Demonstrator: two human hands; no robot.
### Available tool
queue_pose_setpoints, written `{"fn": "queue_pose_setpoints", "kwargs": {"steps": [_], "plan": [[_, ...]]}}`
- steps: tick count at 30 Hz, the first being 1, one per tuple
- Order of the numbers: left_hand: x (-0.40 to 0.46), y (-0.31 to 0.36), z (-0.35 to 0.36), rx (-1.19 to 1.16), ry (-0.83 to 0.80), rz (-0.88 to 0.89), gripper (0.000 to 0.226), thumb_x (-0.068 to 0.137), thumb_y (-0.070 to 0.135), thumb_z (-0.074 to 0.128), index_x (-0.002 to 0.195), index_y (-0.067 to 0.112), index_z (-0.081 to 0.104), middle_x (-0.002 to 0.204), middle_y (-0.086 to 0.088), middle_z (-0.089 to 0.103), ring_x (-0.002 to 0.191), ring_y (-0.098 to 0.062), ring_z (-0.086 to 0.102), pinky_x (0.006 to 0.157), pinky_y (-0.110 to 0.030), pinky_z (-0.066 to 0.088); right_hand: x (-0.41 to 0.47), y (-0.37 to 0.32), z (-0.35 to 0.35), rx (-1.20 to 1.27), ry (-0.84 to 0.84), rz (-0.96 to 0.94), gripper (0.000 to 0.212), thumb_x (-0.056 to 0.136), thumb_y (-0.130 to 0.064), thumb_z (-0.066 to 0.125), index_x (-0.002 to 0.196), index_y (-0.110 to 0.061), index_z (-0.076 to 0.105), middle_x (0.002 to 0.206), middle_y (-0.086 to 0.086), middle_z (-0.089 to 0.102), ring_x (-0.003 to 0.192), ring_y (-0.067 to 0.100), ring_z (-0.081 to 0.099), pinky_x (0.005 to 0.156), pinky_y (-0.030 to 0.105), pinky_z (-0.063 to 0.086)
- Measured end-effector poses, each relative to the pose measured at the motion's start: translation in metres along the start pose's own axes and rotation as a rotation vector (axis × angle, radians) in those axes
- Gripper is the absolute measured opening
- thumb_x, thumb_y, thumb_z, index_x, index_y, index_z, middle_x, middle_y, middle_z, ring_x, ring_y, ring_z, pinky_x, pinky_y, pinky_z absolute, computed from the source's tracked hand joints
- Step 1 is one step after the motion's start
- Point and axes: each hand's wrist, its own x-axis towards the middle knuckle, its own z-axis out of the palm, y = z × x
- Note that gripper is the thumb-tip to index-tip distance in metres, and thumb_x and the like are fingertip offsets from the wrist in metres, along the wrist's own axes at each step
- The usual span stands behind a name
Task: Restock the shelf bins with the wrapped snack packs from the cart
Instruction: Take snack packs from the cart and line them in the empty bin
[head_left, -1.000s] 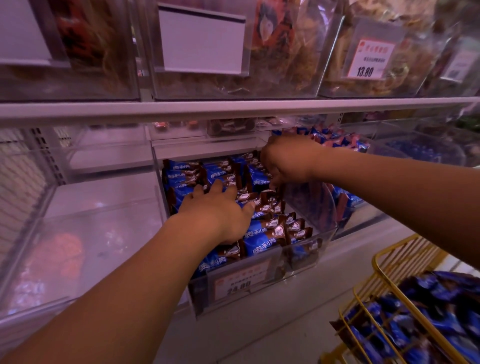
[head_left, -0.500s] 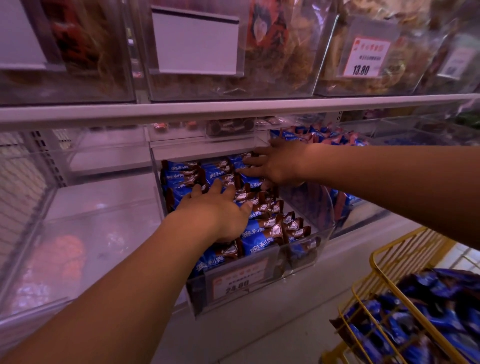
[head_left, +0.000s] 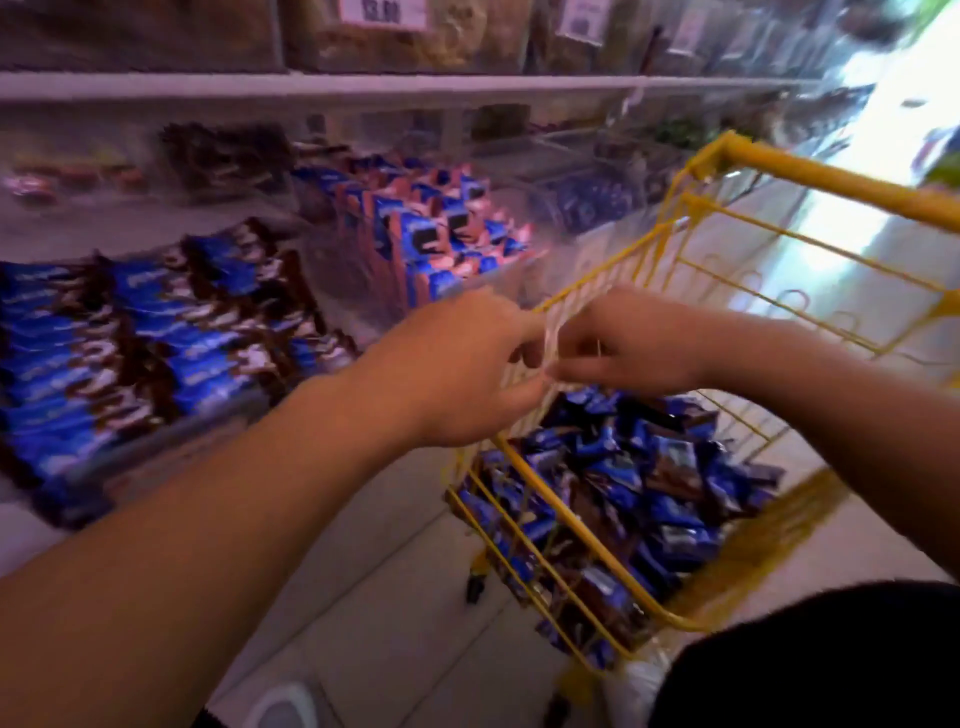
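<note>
The view is blurred by motion. My left hand (head_left: 462, 369) and my right hand (head_left: 634, 345) hover close together above the near left corner of the yellow wire cart (head_left: 810, 174). Both hold nothing, with fingers loosely extended toward each other. Below them a heap of blue and brown wrapped snack packs (head_left: 665, 483) lies in the cart. At the left, the clear shelf bin (head_left: 156, 338) holds rows of the same blue and brown packs.
A neighbouring bin of blue and pink packs (head_left: 431, 228) stands behind my left hand. Upper shelf bins carry bagged goods and a price tag (head_left: 384, 10). Tiled floor (head_left: 395, 597) lies between shelf and cart. My dark clothing (head_left: 831, 654) fills the lower right.
Both hands have left the shelf bin and swung right over the cart. The view has turned right and down, bringing the cart to the centre.
</note>
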Motion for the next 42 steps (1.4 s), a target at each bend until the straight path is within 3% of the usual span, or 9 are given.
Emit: {"fn": "queue_pose_setpoints", "kwargs": {"steps": [4, 11, 16, 19, 22, 24, 28, 34, 42], "plan": [[0.032, 0.04, 0.048, 0.021, -0.409, 0.052, 0.048, 0.087, 0.054, 0.062, 0.124, 0.024, 0.057, 0.127, -0.004, 0.059, 0.117, -0.025, 0.054, 0.097, -0.038, 0.044, -0.048, 0.038, 0.062, 0.12, -0.821, 0.337, 0.044, 0.092, -0.045, 0.065, 0.118, -0.01, 0.064, 0.116, 0.011, 0.068, 0.105, 0.03, 0.065, 0.096, 0.047, 0.052], [0.069, 0.061, 0.079, 0.158, -0.8, -0.029, 0.064, 0.079, 0.067, 0.064, 0.128, 0.027, 0.053, 0.124, 0.001, 0.06, 0.109, -0.023, 0.058, 0.093, -0.038, 0.049, -0.075, 0.018, 0.087, -0.031, -0.932, 0.125, 0.057, 0.096, -0.054, 0.053, 0.126, -0.007, 0.062, 0.114, 0.008, 0.065, 0.089, 0.026, 0.058, 0.052, 0.028, 0.033], [0.135, 0.073, 0.116, 0.296, -0.732, -0.046, 0.058, 0.079, 0.058, 0.07, 0.118, 0.016, 0.06, 0.115, -0.007, 0.065, 0.1, -0.028, 0.061, 0.08, -0.036, 0.05, -0.072, 0.005, 0.088, -0.1, -0.876, -0.035, 0.045, 0.101, -0.042, 0.052, 0.124, -0.005, 0.063, 0.076, 0.001, 0.048, 0.056, 0.012, 0.034, 0.055, 0.022, 0.026], [0.159, 0.069, 0.152, 0.293, -0.645, -0.098, 0.062, 0.075, 0.054, 0.076, 0.119, 0.016, 0.054, 0.119, -0.01, 0.063, 0.105, -0.032, 0.061, 0.086, -0.041, 0.053, -0.07, 0.005, 0.09, -0.12, -0.892, -0.079, 0.041, 0.101, -0.042, 0.051, 0.104, -0.005, 0.07, 0.085, 0.0, 0.05, 0.052, 0.009, 0.032, 0.046, 0.022, 0.036], [0.164, 0.056, 0.182, 0.193, -0.685, -0.197, 0.079, 0.078, 0.06, 0.071, 0.14, 0.022, 0.039, 0.137, -0.007, 0.053, 0.119, -0.032, 0.055, 0.097, -0.045, 0.048, -0.069, 0.005, 0.089, -0.133, -0.862, -0.15, 0.045, 0.101, -0.042, 0.05, 0.125, -0.006, 0.064, 0.078, -0.005, 0.047, 0.052, 0.006, 0.03, 0.045, 0.007, 0.036], [0.167, 0.046, 0.191, 0.104, -0.687, -0.239, 0.078, 0.084, 0.056, 0.067, 0.147, 0.025, 0.032, 0.144, -0.007, 0.048, 0.123, -0.031, 0.052, 0.097, -0.043, 0.047, -0.068, 0.014, 0.084, -0.098, -0.851, -0.092, 0.051, 0.099, -0.046, 0.052, 0.131, -0.007, 0.06, 0.074, -0.003, 0.051, 0.059, 0.009, 0.042, 0.036, 0.009, 0.035], [0.173, 0.037, 0.189, -0.063, -0.648, -0.246, 0.038, 0.091, 0.04, 0.065, 0.122, 0.027, 0.048, 0.124, -0.008, 0.057, 0.098, -0.03, 0.063, 0.083, -0.046, 0.056, -0.062, 0.081, 0.063, 0.06, -0.754, 0.287, 0.066, 0.091, -0.056, 0.059, 0.14, -0.012, 0.052, 0.136, 0.008, 0.058, 0.117, 0.028, 0.061, 0.06, 0.025, 0.052], [0.18, 0.033, 0.183, -0.035, -0.644, -0.198, 0.021, 0.094, 0.03, 0.063, 0.104, 0.032, 0.044, 0.102, 0.0, 0.049, 0.086, -0.026, 0.062, 0.064, -0.037, 0.055, -0.058, 0.139, 0.069, 0.028, -0.686, 0.579, 0.083, 0.086, -0.054, 0.068, 0.15, -0.013, 0.036, 0.149, 0.01, 0.045, 0.125, 0.032, 0.054, 0.096, 0.039, 0.052], [0.174, 0.046, 0.169, -0.084, -0.725, -0.251, 0.017, 0.094, 0.025, 0.063, 0.104, 0.011, 0.063, 0.094, -0.01, 0.067, 0.076, -0.027, 0.072, 0.064, -0.037, 0.06, -0.038, 0.128, 0.115, 0.095, -0.567, 0.452, 0.063, 0.096, -0.049, 0.057, 0.145, -0.014, 0.039, 0.138, 0.012, 0.05, 0.121, 0.032, 0.052, 0.09, 0.032, 0.041]]}}
